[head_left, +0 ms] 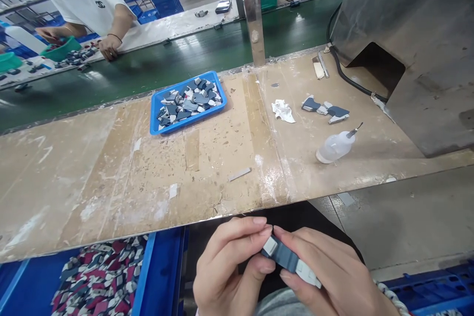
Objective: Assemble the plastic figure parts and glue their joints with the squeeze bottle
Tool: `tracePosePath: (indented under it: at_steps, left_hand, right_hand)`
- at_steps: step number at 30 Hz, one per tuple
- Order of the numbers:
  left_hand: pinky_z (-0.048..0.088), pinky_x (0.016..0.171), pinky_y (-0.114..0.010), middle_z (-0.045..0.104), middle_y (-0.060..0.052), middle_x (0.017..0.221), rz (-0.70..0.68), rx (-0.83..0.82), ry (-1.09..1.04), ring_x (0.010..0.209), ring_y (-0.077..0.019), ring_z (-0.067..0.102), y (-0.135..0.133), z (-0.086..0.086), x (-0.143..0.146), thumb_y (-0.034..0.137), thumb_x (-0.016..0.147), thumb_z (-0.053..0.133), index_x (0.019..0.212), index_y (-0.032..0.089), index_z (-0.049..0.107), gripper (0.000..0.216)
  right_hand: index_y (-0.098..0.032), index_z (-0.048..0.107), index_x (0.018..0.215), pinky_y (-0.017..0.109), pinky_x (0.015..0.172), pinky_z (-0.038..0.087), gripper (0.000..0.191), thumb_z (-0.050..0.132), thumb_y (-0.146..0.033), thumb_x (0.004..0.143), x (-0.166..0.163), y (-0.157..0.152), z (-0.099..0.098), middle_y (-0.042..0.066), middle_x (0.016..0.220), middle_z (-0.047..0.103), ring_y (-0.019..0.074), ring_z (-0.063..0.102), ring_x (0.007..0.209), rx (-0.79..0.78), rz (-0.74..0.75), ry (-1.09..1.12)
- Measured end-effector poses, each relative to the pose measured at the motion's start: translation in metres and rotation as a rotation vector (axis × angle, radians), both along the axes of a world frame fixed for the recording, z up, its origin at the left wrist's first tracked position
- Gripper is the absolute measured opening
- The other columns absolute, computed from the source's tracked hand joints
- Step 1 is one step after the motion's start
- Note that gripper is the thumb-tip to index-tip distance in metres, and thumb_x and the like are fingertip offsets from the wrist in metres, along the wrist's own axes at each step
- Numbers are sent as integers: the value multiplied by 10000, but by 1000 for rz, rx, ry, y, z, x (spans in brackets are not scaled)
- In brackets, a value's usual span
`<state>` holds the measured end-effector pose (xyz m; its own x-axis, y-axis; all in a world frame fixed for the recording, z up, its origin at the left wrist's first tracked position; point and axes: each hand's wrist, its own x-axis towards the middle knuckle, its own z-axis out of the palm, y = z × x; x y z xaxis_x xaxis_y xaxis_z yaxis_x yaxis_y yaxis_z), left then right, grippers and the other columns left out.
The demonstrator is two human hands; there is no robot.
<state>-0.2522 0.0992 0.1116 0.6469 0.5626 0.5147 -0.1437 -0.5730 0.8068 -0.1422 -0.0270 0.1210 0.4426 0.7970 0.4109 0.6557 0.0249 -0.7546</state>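
Below the table's front edge, both my hands hold one small plastic part (286,256), dark blue-grey with whitish end pieces. My left hand (233,261) pinches its upper left end between thumb and fingers. Around its right side, the thumb and fingers of my right hand (326,266) are closed, near the lower white end. Two similar blue-grey and white parts (337,112) lie on the table to the right, beside a crumpled white tissue (283,110). A translucent squeeze bottle (335,147) with a thin needle tip stands nearby.
A blue tray (163,131) of similar parts sits on the worn table (207,177). Below left is a blue bin (148,266) of parts. A metal post (254,19) and metal housing (425,74) stand near the green conveyor belt (207,54). Two people work across it.
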Motion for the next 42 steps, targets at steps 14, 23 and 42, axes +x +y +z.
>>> tracePosePath:
  at_steps: [14,23,42]
  left_hand:
    - [577,896,-227,641,-65,1181,-159,90,-27,1034,-143,640,12,-6,4,140,933,686,1249,159,676,317]
    - [590,820,-262,696,-57,1022,-79,18,-4,945,-163,682,7,-5,3,171,912,717,1146,142,709,236]
    - [568,728,-215,776,-1,945,66,-148,78,847,-138,723,-16,3,10,207,952,660,990,224,755,104]
  right_hand:
    - [-142,616,1245,208,647,584,262,484,-241,1042,8,2,-12,54,854,721,138,680,673,178,50,198]
    - [-199,563,1385,260,731,587,390,594,-205,996,2,-1,-21,82,978,709,177,681,817,135,87,317]
    - [-356,248,1444,263,749,547,735,745,-467,913,-15,-5,-10,-34,943,652,92,620,739,26,191,1511]
